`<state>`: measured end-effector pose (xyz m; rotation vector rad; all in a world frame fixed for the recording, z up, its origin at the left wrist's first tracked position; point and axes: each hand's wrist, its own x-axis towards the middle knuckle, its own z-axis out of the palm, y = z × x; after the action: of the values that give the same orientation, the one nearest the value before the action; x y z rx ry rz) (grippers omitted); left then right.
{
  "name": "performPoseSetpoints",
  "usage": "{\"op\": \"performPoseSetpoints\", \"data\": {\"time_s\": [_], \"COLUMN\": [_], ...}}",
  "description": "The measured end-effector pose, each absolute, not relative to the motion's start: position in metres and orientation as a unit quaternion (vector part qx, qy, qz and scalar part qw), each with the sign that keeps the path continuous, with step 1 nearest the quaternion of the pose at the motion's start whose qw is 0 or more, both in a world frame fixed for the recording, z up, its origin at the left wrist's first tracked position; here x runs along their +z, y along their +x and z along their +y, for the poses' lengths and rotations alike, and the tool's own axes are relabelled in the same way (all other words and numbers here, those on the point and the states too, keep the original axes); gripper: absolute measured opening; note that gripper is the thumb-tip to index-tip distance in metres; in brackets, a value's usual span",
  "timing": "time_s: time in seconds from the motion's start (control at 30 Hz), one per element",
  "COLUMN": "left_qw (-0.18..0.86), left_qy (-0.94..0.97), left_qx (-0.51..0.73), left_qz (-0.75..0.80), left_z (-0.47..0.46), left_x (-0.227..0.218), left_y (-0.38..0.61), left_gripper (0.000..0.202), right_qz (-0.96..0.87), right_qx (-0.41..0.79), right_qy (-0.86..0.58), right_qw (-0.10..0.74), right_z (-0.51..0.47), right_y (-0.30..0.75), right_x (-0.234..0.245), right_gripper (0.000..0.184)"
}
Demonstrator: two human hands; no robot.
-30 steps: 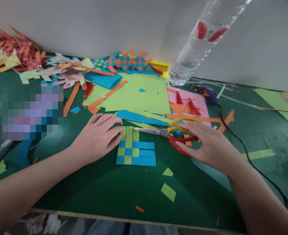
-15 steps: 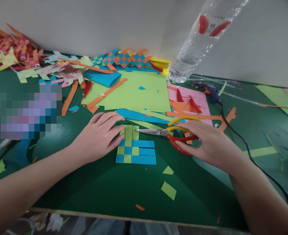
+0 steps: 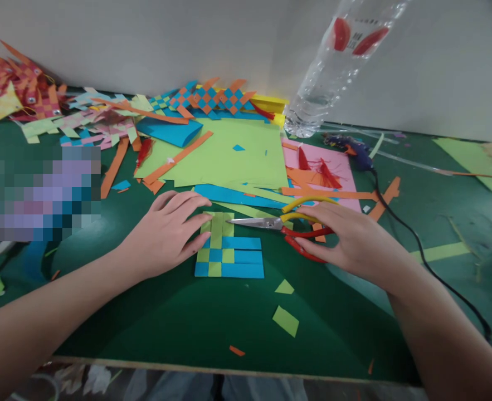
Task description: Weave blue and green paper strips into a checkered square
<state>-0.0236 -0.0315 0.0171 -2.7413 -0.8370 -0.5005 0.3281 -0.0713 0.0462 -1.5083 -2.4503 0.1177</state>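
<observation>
A small woven mat of blue and green paper strips (image 3: pixel 230 257) lies on the green table (image 3: pixel 187 317) in front of me. My left hand (image 3: pixel 166 231) lies flat beside it, fingers stretched out, fingertips touching the mat's left edge. Scissors (image 3: pixel 287 225) with yellow and red handles lie closed just right of the mat, blades pointing left. My right hand (image 3: pixel 350 242) rests over the handles with fingers spread; the handles are partly hidden under it.
A light green sheet (image 3: pixel 229 159), blue and pink paper and orange strips lie behind the mat. Woven paper fish (image 3: pixel 15 94) pile at the back left. A clear plastic bottle (image 3: pixel 329 72) leans at the back. A glue gun (image 3: pixel 354 153) with black cord lies right. Paper scraps (image 3: pixel 285 320) sit near the front edge.
Almost nothing has changed; both hands stay where they were, and the view has shifted slightly so everything sits a little to the left.
</observation>
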Motion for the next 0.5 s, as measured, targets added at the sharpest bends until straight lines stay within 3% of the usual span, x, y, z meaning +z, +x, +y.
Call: {"op": "performPoseSetpoints", "data": {"time_s": [0.5], "left_qw": [0.090], "left_qy": [-0.943], "left_qx": [-0.170], "left_qz": [-0.272], "left_z": [-0.0316], "left_x": [0.0174], "left_y": [-0.0242], "left_gripper": [0.040], "right_qz": [-0.832], "right_qx": [0.059], "right_qy": [-0.537], "right_qw": [0.124], "right_z": [-0.0723], "right_y": [0.3247], "right_x": [0.0466], "right_gripper": [0.039]}}
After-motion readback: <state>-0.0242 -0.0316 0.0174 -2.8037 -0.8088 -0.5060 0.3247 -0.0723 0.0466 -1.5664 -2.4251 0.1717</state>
